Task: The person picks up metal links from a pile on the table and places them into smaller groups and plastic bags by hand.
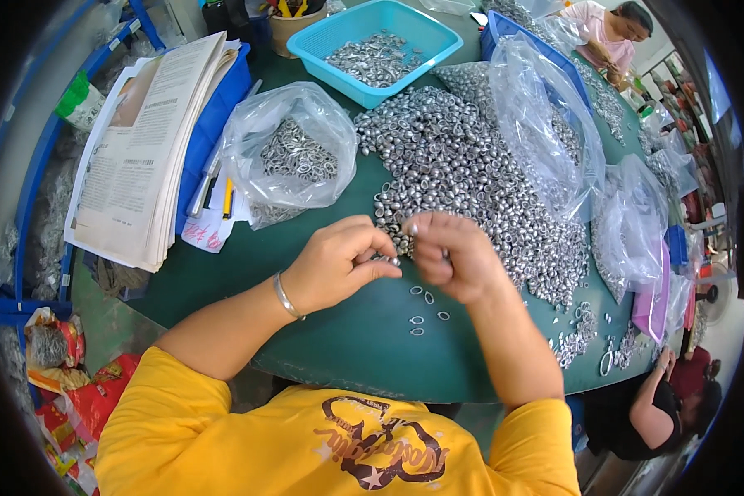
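In from the bench's [331, 347] front edge, the left hand [347, 258] pinches a metal piece [394, 261], probably light, slippery, best side-gripped; right hand [459, 255] loosely curled, contents unclear.

From my remote seat, I've got papers [140, 149] over a bin [215, 124] at left, a bag of rings [244, 149] right of them on the table [339, 347], a basket [335, 78] farther back. Now, right of that bag, the heap [471, 178]! Another bag [632, 215] lies right of it; loose rings [417, 320] lie nearer.
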Available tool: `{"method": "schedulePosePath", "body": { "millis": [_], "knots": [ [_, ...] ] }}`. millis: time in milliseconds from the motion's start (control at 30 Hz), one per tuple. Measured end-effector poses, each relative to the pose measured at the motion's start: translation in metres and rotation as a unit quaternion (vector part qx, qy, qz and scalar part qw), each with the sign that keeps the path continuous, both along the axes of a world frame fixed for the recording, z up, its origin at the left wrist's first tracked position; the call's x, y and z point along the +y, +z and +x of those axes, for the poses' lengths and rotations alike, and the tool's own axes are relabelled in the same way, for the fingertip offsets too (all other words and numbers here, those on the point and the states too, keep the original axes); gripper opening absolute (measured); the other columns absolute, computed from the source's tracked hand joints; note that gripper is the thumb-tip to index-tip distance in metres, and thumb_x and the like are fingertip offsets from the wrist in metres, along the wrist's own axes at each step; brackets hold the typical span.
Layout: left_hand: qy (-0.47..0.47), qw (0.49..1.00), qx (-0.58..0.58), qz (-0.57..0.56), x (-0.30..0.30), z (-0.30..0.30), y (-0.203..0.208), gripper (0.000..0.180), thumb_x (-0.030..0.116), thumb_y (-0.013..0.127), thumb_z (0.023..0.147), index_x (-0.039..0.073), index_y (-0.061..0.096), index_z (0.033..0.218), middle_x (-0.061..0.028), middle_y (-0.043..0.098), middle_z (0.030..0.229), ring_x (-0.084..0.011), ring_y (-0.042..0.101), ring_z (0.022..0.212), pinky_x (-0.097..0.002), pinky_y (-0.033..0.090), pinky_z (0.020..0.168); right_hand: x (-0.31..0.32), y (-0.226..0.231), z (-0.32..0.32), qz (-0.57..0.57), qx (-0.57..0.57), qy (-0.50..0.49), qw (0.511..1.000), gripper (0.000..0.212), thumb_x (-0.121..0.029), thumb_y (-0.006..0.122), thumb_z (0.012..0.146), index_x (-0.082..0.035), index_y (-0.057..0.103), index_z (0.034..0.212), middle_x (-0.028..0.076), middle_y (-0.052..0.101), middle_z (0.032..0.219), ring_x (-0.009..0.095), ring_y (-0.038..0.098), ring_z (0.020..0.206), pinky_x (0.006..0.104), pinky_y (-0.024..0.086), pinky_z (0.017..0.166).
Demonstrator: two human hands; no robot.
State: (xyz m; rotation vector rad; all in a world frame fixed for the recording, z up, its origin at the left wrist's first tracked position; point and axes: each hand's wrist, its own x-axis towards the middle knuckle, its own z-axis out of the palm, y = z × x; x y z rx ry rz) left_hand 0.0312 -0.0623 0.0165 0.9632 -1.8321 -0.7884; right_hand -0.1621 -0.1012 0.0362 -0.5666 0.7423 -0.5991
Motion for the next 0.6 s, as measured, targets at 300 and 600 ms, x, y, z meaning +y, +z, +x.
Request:
{"method": "schedulePosePath", "body": {
  "millis": [300, 600],
  "knots": [
    [-0.093, 0.899, 0.286, 0.318, 0.004, 0.0, -0.004, 0.016, -0.004, 0.067, 0.071, 0.003, 0.056, 0.08, 0.0, 0.049, 0.074, -0.0049, 0.04, 0.057, -0.0174, 0.031, 0.049, 0.036, -0.012, -0.022, 0.04, -0.131, -0.033, 0.99, 0.012, -0.005, 0.05, 0.086, 0.003, 0.056, 0.092, -0.001, 0.038, 0.054, 0.007, 0.032, 0.043, 0.0185, 0.022, 0.037],
    [0.007, 0.982, -0.066, 0.177, -0.016, 0.018, -0.003, 0.007, 0.007, 0.066, 0.076, 0.002, 0.063, 0.081, -0.0015, 0.052, 0.063, -0.0116, 0.048, 0.055, -0.0238, 0.039, 0.05, 0.044, -0.022, 0.01, -0.574, 0.364, -0.13, 0.722, 0.014, -0.01, 0.057, 0.082, -0.008, 0.067, 0.092, 0.009, 0.06, 0.064, 0.021, 0.06, 0.055, 0.0321, 0.046, 0.049]
  ]
}}
